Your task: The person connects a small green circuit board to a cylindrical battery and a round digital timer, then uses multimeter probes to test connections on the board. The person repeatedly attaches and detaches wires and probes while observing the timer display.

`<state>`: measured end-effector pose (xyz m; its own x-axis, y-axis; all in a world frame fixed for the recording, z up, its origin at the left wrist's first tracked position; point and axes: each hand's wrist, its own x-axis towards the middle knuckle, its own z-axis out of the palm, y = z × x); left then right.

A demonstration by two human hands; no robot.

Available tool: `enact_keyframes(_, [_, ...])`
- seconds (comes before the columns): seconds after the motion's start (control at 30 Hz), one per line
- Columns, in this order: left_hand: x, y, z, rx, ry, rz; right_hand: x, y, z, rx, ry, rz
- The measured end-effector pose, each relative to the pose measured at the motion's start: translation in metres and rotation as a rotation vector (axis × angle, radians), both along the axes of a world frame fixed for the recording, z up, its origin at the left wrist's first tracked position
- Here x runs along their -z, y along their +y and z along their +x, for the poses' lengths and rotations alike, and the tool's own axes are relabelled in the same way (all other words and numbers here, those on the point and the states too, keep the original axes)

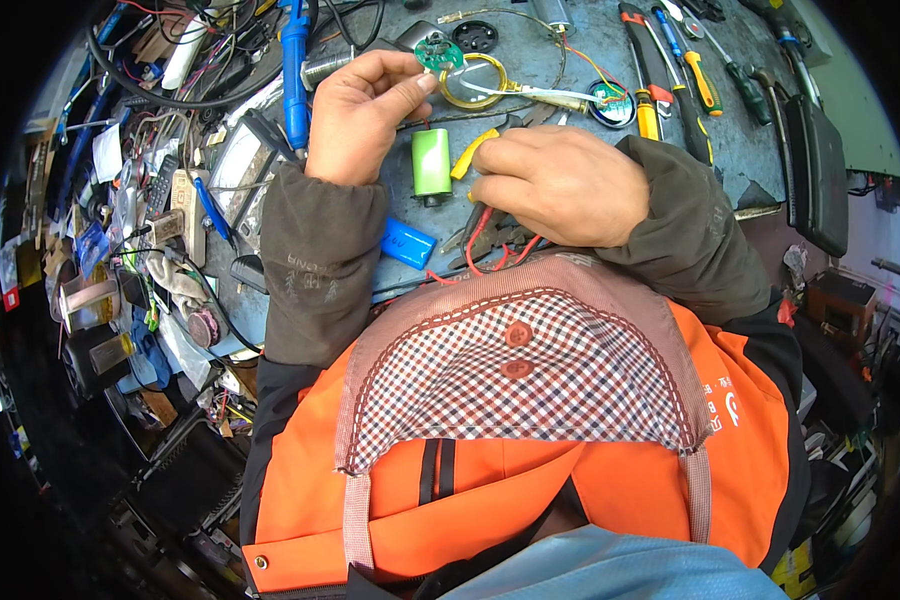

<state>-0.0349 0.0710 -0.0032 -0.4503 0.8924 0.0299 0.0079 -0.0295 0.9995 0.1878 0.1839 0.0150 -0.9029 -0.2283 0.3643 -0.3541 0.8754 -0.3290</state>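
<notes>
My left hand (pixel 365 115) is closed in a pinch, thumb and forefinger at the lower edge of a round green circuit board (pixel 440 53). Just below its fingertips stands a light-green battery pack (pixel 431 162) with a dark wire at its top. My right hand (pixel 565 188) is curled shut around a yellow-handled tool (pixel 473 153); most of the tool is hidden under the fingers. Red wires (pixel 478 240) run beneath that hand, over dark pliers (pixel 490 238). A blue battery pack (pixel 408 243) lies near the bench edge, between my forearms.
A coil of yellow wire (pixel 470 82), a round board with wires (pixel 611 104) and a blue tube-shaped tool (pixel 295 75) lie beyond my hands. Screwdrivers and a utility knife (pixel 650 70) lie at the far right. Tangled cables and parts crowd the left side.
</notes>
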Motion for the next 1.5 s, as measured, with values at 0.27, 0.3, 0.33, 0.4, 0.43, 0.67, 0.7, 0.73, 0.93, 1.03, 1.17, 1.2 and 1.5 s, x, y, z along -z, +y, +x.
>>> enact_keyframes(0.27, [0.0,0.0,0.001,-0.018,0.017,0.009,0.009,0.001,0.0,0.036,0.252,-0.438])
enact_keyframes(0.3, [-0.001,0.0,0.002,-0.019,0.02,0.006,-0.002,-0.002,0.005,0.148,0.127,-0.521])
enact_keyframes(0.33, [-0.003,0.001,0.003,-0.019,0.023,0.005,0.002,0.0,0.004,0.141,0.098,-0.501])
enact_keyframes(0.4, [-0.003,0.001,0.003,-0.017,0.03,0.005,0.012,0.006,0.0,0.124,0.041,-0.46])
enact_keyframes(0.43, [-0.001,0.001,0.002,-0.014,0.033,0.007,0.011,0.005,0.001,0.127,-0.012,-0.444])
enact_keyframes(0.67, [0.003,0.0,0.003,-0.025,-0.003,0.059,-0.009,0.001,-0.003,0.276,0.091,-0.854])
enact_keyframes(0.7, [0.003,0.001,0.003,-0.023,-0.004,0.058,-0.026,-0.001,-0.003,0.464,-0.037,-1.178])
enact_keyframes(0.73, [0.002,0.001,0.004,-0.02,-0.004,0.061,-0.026,0.01,-0.009,0.4,0.027,-1.351])
enact_keyframes(0.93, [0.0,0.003,0.007,-0.041,-0.018,0.048,-0.004,0.015,-0.05,0.183,0.211,-1.773])
enact_keyframes(1.03, [0.0,0.003,0.007,-0.05,-0.033,0.032,0.011,0.015,-0.052,0.26,0.316,-1.694])
enact_keyframes(1.17, [-0.002,0.0,0.01,-0.057,-0.048,0.028,0.007,0.011,-0.048,0.472,0.354,-1.508])
enact_keyframes(1.2, [-0.002,0.0,0.01,-0.06,-0.05,0.034,0.005,0.009,-0.048,0.485,0.366,-1.498])
enact_keyframes(1.5, [-0.003,-0.004,-0.014,-0.045,-0.356,0.092,0.006,0.009,-0.05,0.52,0.368,-1.739])
